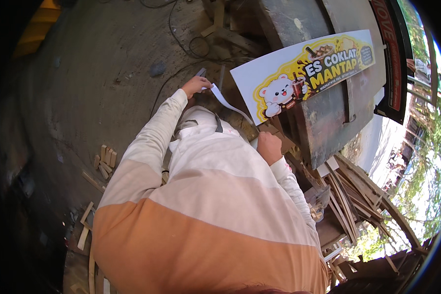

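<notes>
My left hand (196, 86) is closed on a narrow white strip (224, 101). From those fingers the strip curves toward the near corner of a printed sign board (267, 68). This board is white, with a cartoon bear, a drink and yellow-and-black lettering, and it lies tilted across a dark metal surface. Below that corner, my right hand (269, 147) is curled into a fist. Something pale shows at its left side, but what it grips is hidden.
The dark metal surface (323, 130) extends on the right. Wooden strips and boards (345, 196) are piled below it. Small wood blocks (108, 158) lie on the floor at left. A black cable (170, 29) loops across the floor ahead. A dark-framed red panel (389, 63) stands at far right.
</notes>
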`<action>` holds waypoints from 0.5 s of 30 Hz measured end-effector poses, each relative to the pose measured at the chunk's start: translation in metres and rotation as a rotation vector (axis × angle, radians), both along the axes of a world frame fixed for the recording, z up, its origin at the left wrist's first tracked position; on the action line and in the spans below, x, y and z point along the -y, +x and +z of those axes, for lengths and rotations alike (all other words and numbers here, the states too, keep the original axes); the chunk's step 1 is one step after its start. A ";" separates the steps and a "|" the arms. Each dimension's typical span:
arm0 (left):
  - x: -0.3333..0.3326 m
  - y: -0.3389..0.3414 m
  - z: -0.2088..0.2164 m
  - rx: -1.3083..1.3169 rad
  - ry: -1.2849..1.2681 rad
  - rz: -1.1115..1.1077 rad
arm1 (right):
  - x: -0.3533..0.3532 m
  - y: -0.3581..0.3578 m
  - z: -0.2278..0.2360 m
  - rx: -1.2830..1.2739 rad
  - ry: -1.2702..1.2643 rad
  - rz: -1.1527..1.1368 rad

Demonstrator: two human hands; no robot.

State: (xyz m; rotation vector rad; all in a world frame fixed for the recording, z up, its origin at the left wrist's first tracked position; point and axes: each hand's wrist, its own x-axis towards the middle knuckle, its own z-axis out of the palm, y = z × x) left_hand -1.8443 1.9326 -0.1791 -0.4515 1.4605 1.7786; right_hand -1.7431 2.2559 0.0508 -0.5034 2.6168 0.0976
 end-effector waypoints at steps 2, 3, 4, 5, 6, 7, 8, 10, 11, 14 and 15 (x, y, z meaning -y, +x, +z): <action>0.003 -0.001 -0.015 -0.026 0.005 0.096 | -0.010 0.009 -0.005 0.065 0.034 -0.043; 0.008 -0.001 -0.027 -0.040 0.006 0.138 | -0.011 0.015 -0.004 0.096 0.048 -0.071; 0.016 0.001 -0.036 -0.129 -0.066 0.209 | -0.016 0.025 -0.006 0.085 0.046 -0.104; 0.028 0.004 -0.059 -0.225 -0.181 0.342 | -0.023 0.035 -0.006 0.055 0.053 -0.136; 0.039 0.002 -0.065 -0.546 -0.627 0.301 | -0.034 0.043 -0.009 0.013 0.065 -0.180; 0.059 -0.004 -0.072 -0.538 -0.729 0.292 | -0.045 0.053 -0.014 0.036 0.093 -0.234; 0.088 -0.006 -0.092 -0.513 -0.734 0.377 | -0.053 0.055 -0.012 0.059 0.123 -0.274; 0.125 -0.029 -0.048 -0.536 -0.875 0.407 | -0.065 0.073 -0.014 0.034 0.134 -0.469; 0.154 -0.039 -0.034 -0.592 -0.899 0.444 | -0.076 0.081 -0.017 0.066 0.130 -0.575; 0.234 -0.081 0.033 -0.825 -1.158 0.464 | -0.095 0.108 -0.021 0.040 0.097 -0.833; 0.265 -0.094 0.055 -0.883 -1.227 0.435 | -0.104 0.119 -0.030 0.031 0.079 -0.893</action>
